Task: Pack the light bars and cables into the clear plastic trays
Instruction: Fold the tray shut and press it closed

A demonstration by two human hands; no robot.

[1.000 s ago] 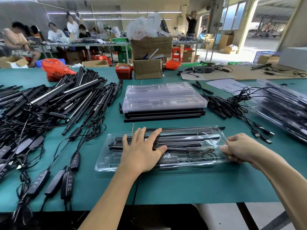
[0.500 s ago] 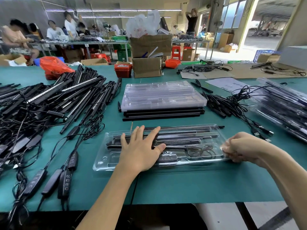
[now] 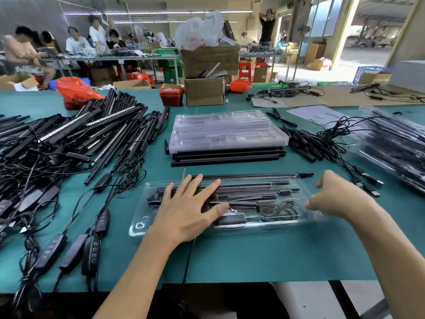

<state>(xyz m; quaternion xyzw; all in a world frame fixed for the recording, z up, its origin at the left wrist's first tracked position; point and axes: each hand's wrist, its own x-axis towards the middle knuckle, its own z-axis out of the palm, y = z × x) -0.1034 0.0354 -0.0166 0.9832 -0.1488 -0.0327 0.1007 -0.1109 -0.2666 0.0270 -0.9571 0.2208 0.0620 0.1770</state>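
A clear plastic tray (image 3: 141, 223) lies on the green table in front of me. It holds black light bars (image 3: 253, 187), a coiled cable (image 3: 280, 210) and a controller. My left hand (image 3: 186, 210) rests flat on the tray's left half with its fingers spread. The fingers of my right hand (image 3: 338, 196) are curled at the tray's right end and grip its blurred edge, with the thumb raised. One more black bar (image 3: 276, 174) lies along the tray's far side.
A stack of empty clear trays (image 3: 225, 132) sits on black bars (image 3: 227, 157) behind. Loose light bars (image 3: 69, 137) and controllers (image 3: 92, 247) crowd the left. USB cables (image 3: 322, 143) and packed trays (image 3: 395, 148) lie right. A cardboard box (image 3: 204, 90) stands at the back.
My right hand has loosened and its thumb has lifted off the tray's right end. The left hand stays flat on the tray.
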